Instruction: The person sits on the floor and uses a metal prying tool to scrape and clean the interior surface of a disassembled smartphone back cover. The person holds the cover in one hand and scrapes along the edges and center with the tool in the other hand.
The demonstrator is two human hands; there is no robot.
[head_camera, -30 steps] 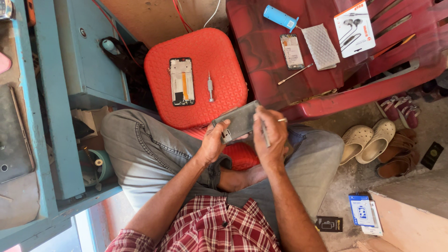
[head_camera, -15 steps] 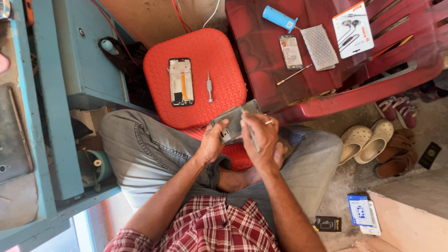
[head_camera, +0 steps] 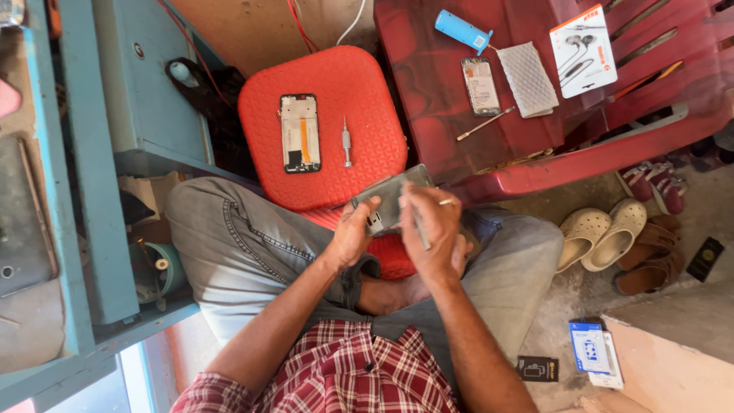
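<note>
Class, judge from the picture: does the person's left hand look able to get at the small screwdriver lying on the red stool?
Probably yes. The screwdriver lies bare on the stool, just beyond the left hand, with nothing between them. But that hand holds the phone, so it would first have to let go.

A small phone-repair stall at floor level; just beyond the fingers [head_camera: 417, 200] sits an opened phone frame [head_camera: 300, 133] and screwdriver [head_camera: 346, 142] on a red stool [head_camera: 367, 92]; spare parts on a plastic chair [head_camera: 612, 130]; sandals [head_camera: 604, 233] beside.
</note>
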